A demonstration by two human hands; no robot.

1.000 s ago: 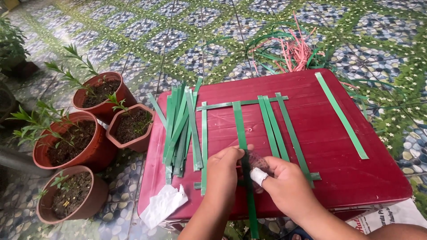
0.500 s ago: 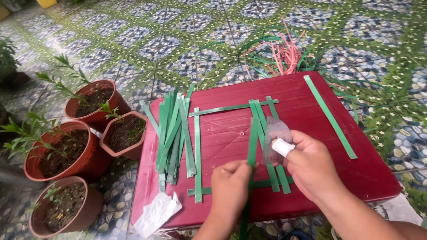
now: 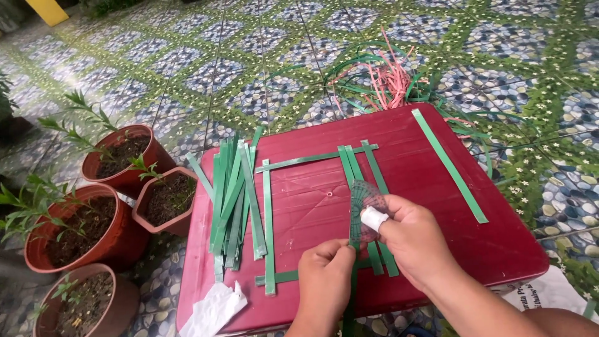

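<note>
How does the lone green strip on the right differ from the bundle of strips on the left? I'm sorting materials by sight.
The lone green strip lies single and flat, slanted across the red board, apart from the woven frame. The bundle of strips is many strips overlapped in a loose pile near the board's left edge, beside the plant pots. Both are the same green, narrow and untouched by either hand.

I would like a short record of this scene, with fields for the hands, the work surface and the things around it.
left hand: pinches a green strip at the near edge
right hand: holds a clear protractor on the strips; one fingertip wrapped in white
surface: red board
on board: strip bundle, single strip, white paper
left of board: plant pots
floor beyond: pink and green scraps
</note>
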